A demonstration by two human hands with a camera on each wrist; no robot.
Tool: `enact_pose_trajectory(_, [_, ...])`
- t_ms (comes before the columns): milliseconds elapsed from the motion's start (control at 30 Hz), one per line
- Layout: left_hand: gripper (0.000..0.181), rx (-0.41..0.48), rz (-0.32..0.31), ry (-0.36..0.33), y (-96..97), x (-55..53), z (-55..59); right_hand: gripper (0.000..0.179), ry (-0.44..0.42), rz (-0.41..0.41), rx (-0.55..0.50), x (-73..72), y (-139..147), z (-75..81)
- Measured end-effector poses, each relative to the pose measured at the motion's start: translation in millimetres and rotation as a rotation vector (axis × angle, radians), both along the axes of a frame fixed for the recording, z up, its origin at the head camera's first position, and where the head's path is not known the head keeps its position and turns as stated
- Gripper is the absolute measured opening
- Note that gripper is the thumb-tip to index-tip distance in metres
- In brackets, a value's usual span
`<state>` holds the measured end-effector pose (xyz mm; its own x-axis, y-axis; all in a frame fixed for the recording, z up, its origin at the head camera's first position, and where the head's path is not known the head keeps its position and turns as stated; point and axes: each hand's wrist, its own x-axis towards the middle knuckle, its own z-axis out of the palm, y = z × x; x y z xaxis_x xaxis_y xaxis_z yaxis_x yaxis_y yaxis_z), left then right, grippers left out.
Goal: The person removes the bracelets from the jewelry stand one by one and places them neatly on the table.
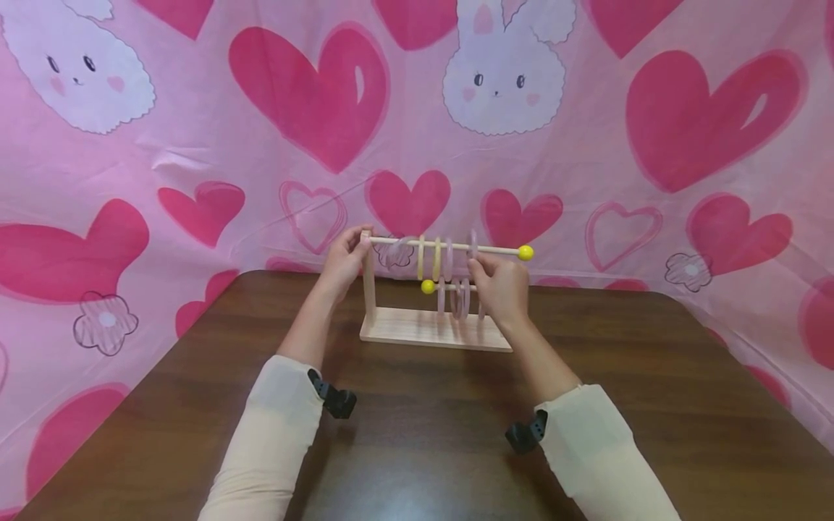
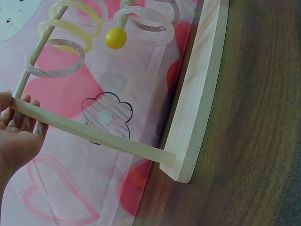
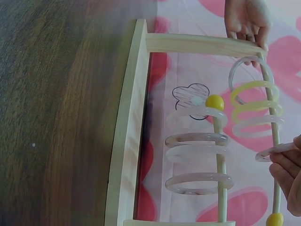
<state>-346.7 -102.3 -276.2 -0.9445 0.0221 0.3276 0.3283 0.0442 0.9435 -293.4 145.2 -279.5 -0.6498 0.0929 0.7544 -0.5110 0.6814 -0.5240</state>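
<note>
A light wooden bangle stand with a flat base [image 1: 404, 329] stands on the table. My left hand [image 1: 345, 262] grips the top of its left post [image 2: 94, 133], where the upper rod [image 1: 500, 250] begins. My right hand [image 1: 507, 289] pinches a pale marbled bangle [image 3: 265, 155] that is around the upper rod, toward the end with the yellow ball [image 1: 525, 252]. Farther left on that rod hang two yellow bangles [image 3: 254, 86], a pale pink one [image 3: 256, 127] and a greyish one [image 2: 56, 73]. Several pale bangles [image 3: 197, 181] hang on the lower rod [image 3: 221, 202]; my right hand partly hides them in the head view.
The brown wooden table [image 1: 417, 434] extends toward me and to both sides of the stand. Behind it hangs a pink cloth [image 1: 417, 152] with hearts and rabbits. Small black cameras [image 1: 339, 401] sit on both sleeves. A second yellow ball [image 1: 428, 286] caps the lower rod.
</note>
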Motion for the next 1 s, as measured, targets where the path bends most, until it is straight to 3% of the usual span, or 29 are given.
enact_pose_trajectory(400, [0.035, 0.009, 0.001, 0.023, 1.1, 0.0, -1.0, 0.012, 0.08, -0.01, -0.045, -1.0, 6, -7.4])
enact_pose_trajectory(767, [0.035, 0.011, -0.001, 0.004, 0.4, 0.7, -1.2, 0.012, 0.144, -0.011, -0.083, -0.4, 11, -11.9])
enact_pose_trajectory(1000, [0.035, 0.012, -0.001, 0.006, 0.8, 0.3, -1.4, 0.013, 0.165, -0.046, -0.122, 1.0, 13, -16.3])
